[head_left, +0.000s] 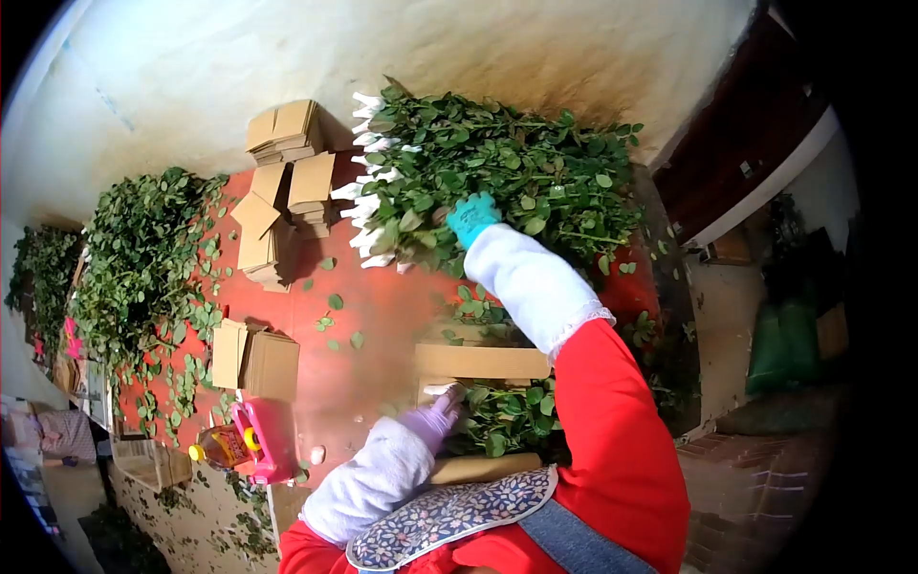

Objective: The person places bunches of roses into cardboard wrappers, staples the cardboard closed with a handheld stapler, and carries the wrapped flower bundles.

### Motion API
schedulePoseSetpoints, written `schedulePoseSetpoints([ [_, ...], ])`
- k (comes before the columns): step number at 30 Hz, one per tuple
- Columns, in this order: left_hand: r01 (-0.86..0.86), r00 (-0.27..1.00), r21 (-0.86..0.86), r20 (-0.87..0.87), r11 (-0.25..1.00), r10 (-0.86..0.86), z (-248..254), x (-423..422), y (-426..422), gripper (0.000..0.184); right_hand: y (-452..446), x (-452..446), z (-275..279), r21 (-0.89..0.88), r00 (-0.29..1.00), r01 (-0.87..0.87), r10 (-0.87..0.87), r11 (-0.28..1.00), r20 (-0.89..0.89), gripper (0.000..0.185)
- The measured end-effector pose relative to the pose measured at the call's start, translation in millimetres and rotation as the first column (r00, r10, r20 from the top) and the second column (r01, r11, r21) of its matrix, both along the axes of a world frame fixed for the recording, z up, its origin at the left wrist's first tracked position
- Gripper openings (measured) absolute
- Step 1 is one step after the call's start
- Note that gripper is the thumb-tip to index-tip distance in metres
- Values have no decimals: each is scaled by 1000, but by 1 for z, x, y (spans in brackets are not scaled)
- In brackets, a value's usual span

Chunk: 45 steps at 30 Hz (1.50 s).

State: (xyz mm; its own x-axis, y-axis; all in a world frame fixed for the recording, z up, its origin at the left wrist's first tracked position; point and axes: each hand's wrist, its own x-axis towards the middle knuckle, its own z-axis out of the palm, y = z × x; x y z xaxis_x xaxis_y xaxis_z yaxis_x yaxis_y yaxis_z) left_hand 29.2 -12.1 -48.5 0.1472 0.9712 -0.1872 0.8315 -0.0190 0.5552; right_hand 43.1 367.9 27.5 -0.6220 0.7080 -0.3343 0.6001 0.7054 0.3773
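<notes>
Fisheye view curving into black edges. Bright, washed-out wall (430,43) at 12 o'clock; pale glare on the table (382,306) toward 9; dim, blurry floor (746,493) at 4.

The head camera looked forward and down, close above the apron (454,518), across the table (382,311) to the wall (459,48).

Bushy green leafy stems (516,167) at upper centre show smooth, faintly shiny leaves on a smooth, softly glossy red tabletop (368,383). Flat brown rectangular cardboard sheets (271,365) left of centre look matt, the white cloth oversleeves (529,287) fluffy, and the cream wall (220,57) across the top rough.
</notes>
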Motion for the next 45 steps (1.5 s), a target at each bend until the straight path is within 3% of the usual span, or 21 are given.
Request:
schedulePoseSetpoints([
  [1, 67, 995, -102, -64, 993, -74, 14, -1, 3, 52, -8, 6, 3, -13, 999, -37, 37, 999, -13, 36],
  [4, 203, 978, -48, -29, 978, -204, 26, -9, 7, 61, -33, 35, 27, -91, 986, -101, 88, 991, -143, 34],
  [8, 180, 981, -229, -34, 957, -193, 38, -9, 11, 67, -57, 79, 65, 127, 794, -271, 296, 954, -530, 27],
  [10, 223, 968, -140, -82, 965, -236, 38, -11, 10, 70, -64, 93, 65, 288, 658, -263, 390, 921, -645, 27],
  [12, 280, 947, -69, -144, 958, -287, 64, -8, 16, 73, -63, 108, 72, 313, 583, -275, 416, 909, -697, 26],
  [14, 225, 931, -312, -210, 923, -298, 87, -2, 23, 75, -37, 122, 53, 294, 685, -242, 377, 925, -623, 25],
  [16, 242, 929, -287, -207, 927, -306, 73, -9, 20, 75, -29, 128, 50, 291, 745, -233, 363, 928, -560, 25],
  [19, 276, 932, -113, -212, 954, -295, 61, -9, 13, 71, -63, 118, 79, 445, 643, -309, 530, 840, -553, 23],
  [21, 283, 928, -200, -191, 938, -321, 83, -8, 22, 70, -104, 108, 121, 563, 493, -322, 642, 761, -587, 16],
  [22, 279, 927, -288, -170, 916, -335, 89, -6, 24, 69, -120, 104, 133, 613, 500, -343, 691, 712, -522, 12],
  [24, 260, 932, -195, -205, 946, -299, 73, -3, 18, 68, -144, 103, 136, 636, 408, -363, 729, 681, -549, 9],
  [27, 185, 978, -245, -53, 952, -203, 49, -12, 17, 67, -131, 107, 115, 399, 649, -390, 555, 830, -520, 12],
  [28, 233, 954, -214, -140, 949, -266, 67, -9, 19, 66, -116, 107, 112, 121, 840, -299, 321, 947, -437, 19],
  [30, 286, 918, -186, -229, 940, -324, 61, -11, 15, 65, -93, 131, 93, 39, 901, -202, 201, 979, -385, 19],
  [33, 291, 939, 99, -219, 952, -264, 23, -17, 11, 64, -121, 151, 107, 137, 859, -197, 239, 971, -454, 21],
  [34, 290, 941, 73, -204, 954, -270, 32, -14, 11, 64, -140, 159, 117, 203, 792, -233, 307, 951, -528, 20],
  [36, 288, 942, -4, -179, 958, -284, 57, -8, 13, 63, -178, 170, 132, 269, 783, -214, 330, 939, -528, 19],
  [39, 266, 950, -102, -138, 958, -279, 84, 3, 19, 62, -213, 203, 156, 25, 805, -328, 293, 944, -516, 20],
  [40, 258, 956, -126, -112, 958, -272, 86, 5, 19, 62, -221, 214, 146, 78, 820, -337, 333, 938, -464, 23],
  [42, 241, 964, -163, -77, 957, -256, 86, 11, 17, 61, -229, 235, 136, -62, 861, -318, 261, 946, -437, 32],
  [45, 236, 967, -168, -58, 957, -248, 88, 14, 18, 60, -238, 257, 101, -75, 898, -282, 235, 957, -373, 35],
])
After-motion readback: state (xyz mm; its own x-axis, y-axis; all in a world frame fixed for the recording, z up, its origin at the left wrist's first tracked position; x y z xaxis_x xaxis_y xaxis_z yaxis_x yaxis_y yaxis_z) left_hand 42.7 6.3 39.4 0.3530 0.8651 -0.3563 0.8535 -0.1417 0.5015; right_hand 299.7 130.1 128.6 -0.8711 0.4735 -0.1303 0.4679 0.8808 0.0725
